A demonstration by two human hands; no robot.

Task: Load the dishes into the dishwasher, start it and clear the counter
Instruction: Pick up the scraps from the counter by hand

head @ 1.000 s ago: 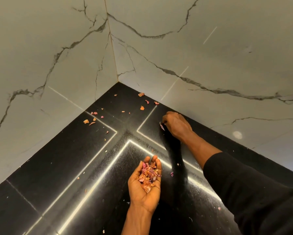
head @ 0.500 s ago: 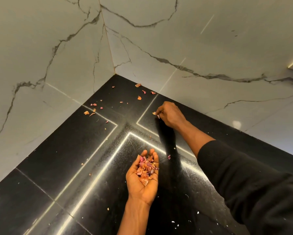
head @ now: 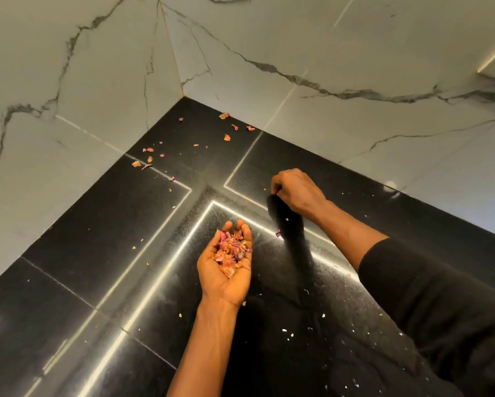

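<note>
Black countertop meets marble walls at a corner, with peel scraps scattered there. Left hand cups onion peels. Right hand has its fingers curled downward; whether they grip anything is hidden.

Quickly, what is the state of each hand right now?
Left hand: open, palm up, carrying a pile of peel scraps.
Right hand: fingers curled down at the counter; whether they pinch anything cannot be told.

The glossy black tabletop carries orange and pink peel scraps, scattered close to its far corner and along its left edge. A single purple scrap lies near the middle. Small white crumbs dot the near right part.
</note>
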